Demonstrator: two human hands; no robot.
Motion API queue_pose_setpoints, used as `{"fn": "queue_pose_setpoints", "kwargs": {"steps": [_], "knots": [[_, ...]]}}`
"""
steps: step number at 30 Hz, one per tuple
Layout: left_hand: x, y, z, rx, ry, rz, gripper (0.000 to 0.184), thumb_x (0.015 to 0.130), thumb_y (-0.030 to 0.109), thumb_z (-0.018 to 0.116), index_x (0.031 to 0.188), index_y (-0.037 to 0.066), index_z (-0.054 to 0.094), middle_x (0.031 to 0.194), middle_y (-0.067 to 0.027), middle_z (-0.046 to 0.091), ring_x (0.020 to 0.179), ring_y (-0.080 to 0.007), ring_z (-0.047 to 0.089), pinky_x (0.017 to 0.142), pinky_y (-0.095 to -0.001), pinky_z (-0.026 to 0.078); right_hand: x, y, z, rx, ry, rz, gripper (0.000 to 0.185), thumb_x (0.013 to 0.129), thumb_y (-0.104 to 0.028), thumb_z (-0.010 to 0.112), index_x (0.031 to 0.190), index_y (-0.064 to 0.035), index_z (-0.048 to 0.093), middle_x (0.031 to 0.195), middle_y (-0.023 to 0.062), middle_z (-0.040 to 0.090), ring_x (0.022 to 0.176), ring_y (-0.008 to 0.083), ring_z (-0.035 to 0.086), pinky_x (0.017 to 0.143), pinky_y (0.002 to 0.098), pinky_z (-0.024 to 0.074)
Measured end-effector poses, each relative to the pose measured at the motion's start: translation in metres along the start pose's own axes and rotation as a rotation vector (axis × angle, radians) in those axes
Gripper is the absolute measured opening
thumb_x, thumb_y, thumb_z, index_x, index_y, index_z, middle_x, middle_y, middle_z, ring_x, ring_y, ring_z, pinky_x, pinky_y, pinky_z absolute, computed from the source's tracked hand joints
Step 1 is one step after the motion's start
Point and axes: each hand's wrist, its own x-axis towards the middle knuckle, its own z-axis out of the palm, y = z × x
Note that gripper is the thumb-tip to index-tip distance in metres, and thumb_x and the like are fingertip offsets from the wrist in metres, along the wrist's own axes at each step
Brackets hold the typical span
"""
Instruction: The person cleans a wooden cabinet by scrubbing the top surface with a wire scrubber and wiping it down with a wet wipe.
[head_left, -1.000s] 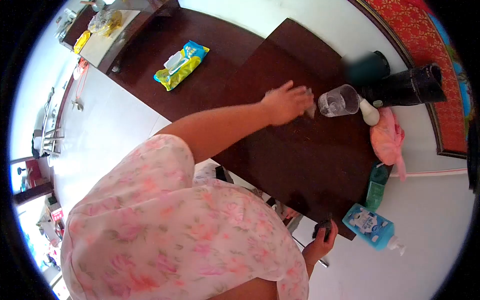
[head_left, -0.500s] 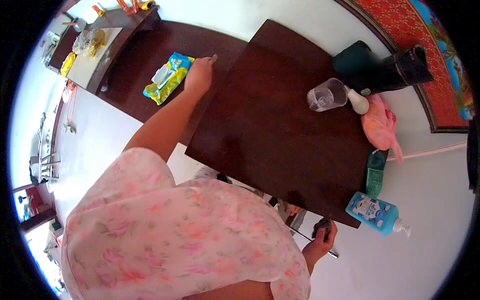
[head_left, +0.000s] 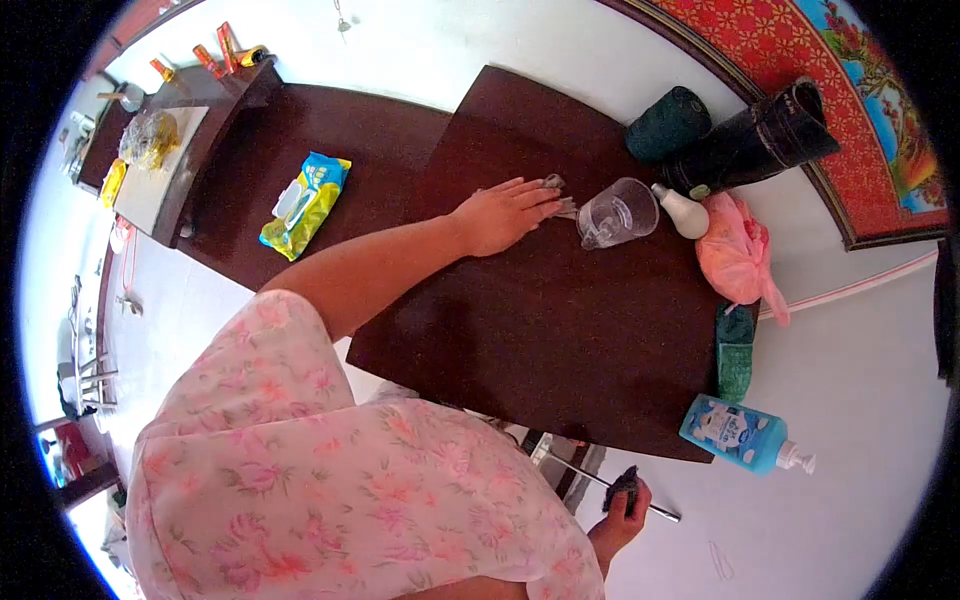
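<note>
My left hand (head_left: 508,215) lies flat on the dark brown table (head_left: 520,320), fingers stretched forward, holding a greyish cloth (head_left: 553,182) down on the surface. Only bits of this cloth show at the fingertips. Just beyond them is a clear plastic cup (head_left: 625,212), with a white light bulb (head_left: 686,213) beside it. Low on the right, off the table's near edge, my right hand (head_left: 628,515) is closed around a dark crumpled wad (head_left: 622,490) whose kind I cannot make out.
Along the table's far side are a dark green roll (head_left: 668,125), a black cylinder (head_left: 765,140), a pink plastic bag (head_left: 735,250), a green packet (head_left: 734,365) and a blue pump bottle (head_left: 735,432). A yellow-blue wipes pack (head_left: 305,205) lies on the adjoining surface (head_left: 380,135).
My left hand has moved right with the cloth, from beside the wipes pack onto the table near the cup. My right hand still holds the dark wad, slightly lower and further left in view.
</note>
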Motion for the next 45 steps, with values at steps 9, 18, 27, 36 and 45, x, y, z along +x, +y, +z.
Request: {"fn": "queue_pose_setpoints", "kwargs": {"steps": [9,18,27,36,45], "knots": [[0.116,-0.046,0.028,0.131,-0.086,0.016,0.052,0.099,0.022,0.04,0.149,0.013,0.032,0.157,-0.007,0.027,0.144,-0.0253,0.027,0.118,-0.0454,0.024,-0.017,-0.002,0.003,0.026,0.177,0.259,0.028,0.084,-0.003,0.057,0.112,0.0011,0.059,0.107,0.007,0.056,0.091,0.017,0.054,0.078,0.0294,0.0478],[0.138,-0.123,0.032,0.226,0.014,-0.439,0.049,0.099,0.02,0.039,0.147,0.014,0.036,0.153,-0.0066,0.034,0.143,-0.0261,0.029,0.117,-0.0463,0.025,-0.029,-0.005,0.01,-0.007,0.214,0.228,0.028,0.085,-0.008,0.059,0.112,0.0004,0.058,0.104,0.0058,0.056,0.087,0.0158,0.054,0.071,0.0283,0.0485],[0.102,-0.166,0.021,0.221,0.179,-0.653,0.044,0.099,0.021,0.041,0.14,0.005,0.043,0.147,-0.0122,0.041,0.138,-0.0302,0.037,0.114,-0.0427,0.031,-0.014,-0.021,0.02,0.018,0.152,0.257,0.029,0.085,-0.008,0.059,0.112,0.0006,0.058,0.101,0.0055,0.057,0.085,0.0159,0.054,0.071,0.0276,0.047],[0.1,-0.168,0.025,0.138,0.313,-0.848,0.039,0.097,0.019,0.04,0.133,0.003,0.049,0.139,-0.0119,0.047,0.125,-0.0299,0.048,0.105,-0.042,0.041,-0.019,-0.025,0.0,-0.011,0.158,0.182,0.028,0.086,-0.013,0.062,0.112,-0.0027,0.058,0.095,0.0046,0.057,0.073,0.0119,0.053,0.061,0.0245,0.0431],[0.062,-0.132,-0.008,0.038,0.106,-1.108,0.035,0.1,0.021,0.041,0.129,0.003,0.044,0.127,-0.0222,0.051,0.112,-0.0419,0.059,0.093,-0.0521,0.051,-0.024,0.031,-0.048,0.131,0.053,0.201,0.029,0.087,-0.016,0.062,0.111,-0.0006,0.059,0.103,0.0061,0.057,0.084,0.0145,0.054,0.07,0.027,0.0457]]}}
